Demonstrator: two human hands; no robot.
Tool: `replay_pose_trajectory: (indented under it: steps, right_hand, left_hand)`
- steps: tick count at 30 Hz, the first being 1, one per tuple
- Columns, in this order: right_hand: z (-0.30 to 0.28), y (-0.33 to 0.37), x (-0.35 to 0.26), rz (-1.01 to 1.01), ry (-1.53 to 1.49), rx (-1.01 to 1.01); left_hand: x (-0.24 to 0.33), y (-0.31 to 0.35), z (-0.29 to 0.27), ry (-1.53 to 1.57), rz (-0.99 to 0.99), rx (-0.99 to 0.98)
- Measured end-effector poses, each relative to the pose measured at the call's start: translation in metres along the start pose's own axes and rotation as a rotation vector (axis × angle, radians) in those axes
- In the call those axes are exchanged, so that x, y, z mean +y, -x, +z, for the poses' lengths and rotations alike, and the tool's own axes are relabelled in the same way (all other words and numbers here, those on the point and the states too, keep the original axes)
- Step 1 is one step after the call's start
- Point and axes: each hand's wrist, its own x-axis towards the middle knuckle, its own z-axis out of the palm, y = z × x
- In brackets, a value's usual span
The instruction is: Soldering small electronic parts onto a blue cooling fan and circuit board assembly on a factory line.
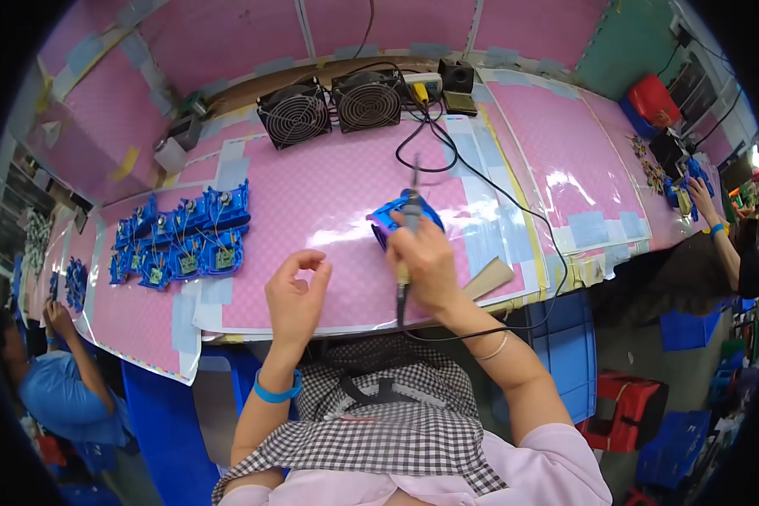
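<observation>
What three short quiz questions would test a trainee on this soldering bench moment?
1. True or false: the right hand holds the soldering iron over a blue part.
2. Which side of the pink mat holds the rows of blue assemblies: A, the person's left; B, the person's right?
3. What two matching things stand at the far edge of the bench?

Key: 1 true. 2 A. 3 two small black fans. The left hand holds nothing visible, thumb and forefinger pinched.
</observation>
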Motion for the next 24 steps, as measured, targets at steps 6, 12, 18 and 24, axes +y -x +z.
replay_pose_trajectory:
  steps: [6,12,18,24]
  right_hand:
    - [-0.053,-0.035,0.056,0.303,-0.036,0.329]
    - [-0.089,-0.019,0.108,0.423,0.207,0.254]
    - [-0.084,0.025,0.102,0.243,0.328,0.122]
    - [-0.067,0.027,0.103,0.202,0.186,0.028]
  left_hand:
    - [0.006,-0.027,0.034,-0.399,0.483,-0.068]
    - [0.005,-0.054,0.065,-0.602,0.414,-0.335]
    - [-0.003,-0.026,0.028,-0.542,0.313,-0.319]
    - [-0.009,0.018,-0.011,-0.536,0.343,-0.093]
